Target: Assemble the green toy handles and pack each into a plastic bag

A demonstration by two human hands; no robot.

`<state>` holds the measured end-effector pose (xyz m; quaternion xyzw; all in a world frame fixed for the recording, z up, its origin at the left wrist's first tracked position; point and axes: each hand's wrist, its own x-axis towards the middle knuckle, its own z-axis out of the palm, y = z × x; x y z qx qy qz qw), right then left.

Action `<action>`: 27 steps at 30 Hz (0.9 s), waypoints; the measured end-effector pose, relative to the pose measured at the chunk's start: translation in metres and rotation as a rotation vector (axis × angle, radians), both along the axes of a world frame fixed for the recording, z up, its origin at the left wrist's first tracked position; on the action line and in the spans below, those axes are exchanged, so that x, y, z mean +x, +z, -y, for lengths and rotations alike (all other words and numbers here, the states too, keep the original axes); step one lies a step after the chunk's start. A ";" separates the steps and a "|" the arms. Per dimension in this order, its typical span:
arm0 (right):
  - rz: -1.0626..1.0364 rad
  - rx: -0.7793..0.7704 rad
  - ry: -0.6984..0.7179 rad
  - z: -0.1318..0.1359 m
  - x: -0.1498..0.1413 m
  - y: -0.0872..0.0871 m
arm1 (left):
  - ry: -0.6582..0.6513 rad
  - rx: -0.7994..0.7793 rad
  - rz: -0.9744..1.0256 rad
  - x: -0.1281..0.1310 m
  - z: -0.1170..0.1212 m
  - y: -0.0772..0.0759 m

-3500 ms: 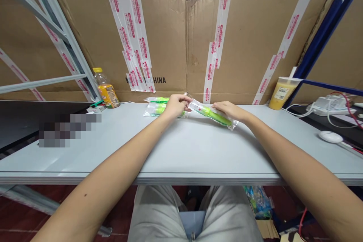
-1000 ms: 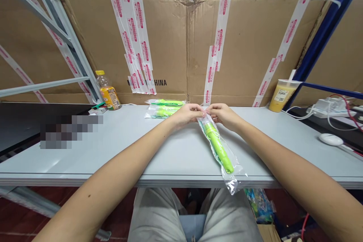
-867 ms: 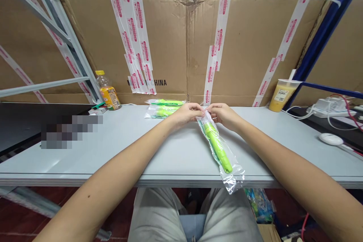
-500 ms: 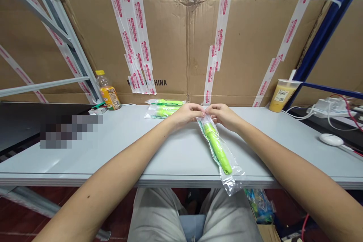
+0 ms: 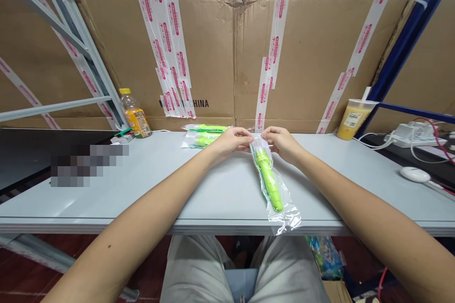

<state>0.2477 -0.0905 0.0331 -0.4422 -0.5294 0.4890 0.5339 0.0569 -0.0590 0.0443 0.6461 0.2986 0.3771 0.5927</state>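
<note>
A clear plastic bag [image 5: 287, 208] with a bright green stick-shaped item [image 5: 269, 177] inside lies slanted over the table, its lower end reaching the front edge. My left hand [image 5: 236, 140] pinches the bag's far end at its left corner. At the right corner of that same end, my right hand [image 5: 279, 143] pinches the plastic between thumb and fingers. The green item has a wider top and a long narrow body; its exact kind is unclear. Behind my left hand lie similar bagged green items [image 5: 202, 139], partly hidden by it.
A yellow-capped juice bottle [image 5: 137, 116] stands at the back left. A cup of yellow drink [image 5: 355, 118] is at the back right, near a power strip with cables [image 5: 412, 135] and a white mouse-like object [image 5: 415, 174]. Cardboard [image 5: 213, 57] walls the rear.
The hands have moved slightly apart at the bag's far end. The bag and green item have shifted a little up, and its lower end now sits further left.
</note>
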 end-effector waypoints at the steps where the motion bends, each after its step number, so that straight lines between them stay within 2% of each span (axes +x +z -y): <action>1: -0.004 -0.001 0.003 0.000 -0.001 0.000 | 0.011 -0.005 -0.001 0.001 0.001 0.000; 5: -0.018 0.005 0.001 0.000 -0.002 -0.003 | 0.071 -0.041 0.015 0.005 0.004 -0.001; 10: -0.025 0.015 -0.006 -0.002 -0.003 -0.005 | 0.248 -0.131 0.135 0.011 0.004 -0.005; 12: -0.032 0.018 -0.011 -0.002 -0.003 -0.004 | 0.228 -0.204 0.162 0.012 0.003 -0.005; 14: -0.042 0.015 -0.012 -0.001 -0.004 -0.004 | 0.150 -0.256 0.155 0.011 0.002 -0.005; 17: -0.050 0.009 -0.004 0.001 -0.005 -0.002 | 0.083 -0.276 0.150 0.010 0.001 -0.003; 27: -0.050 -0.007 0.010 0.000 -0.003 -0.005 | 0.144 -0.263 0.131 0.011 0.003 -0.005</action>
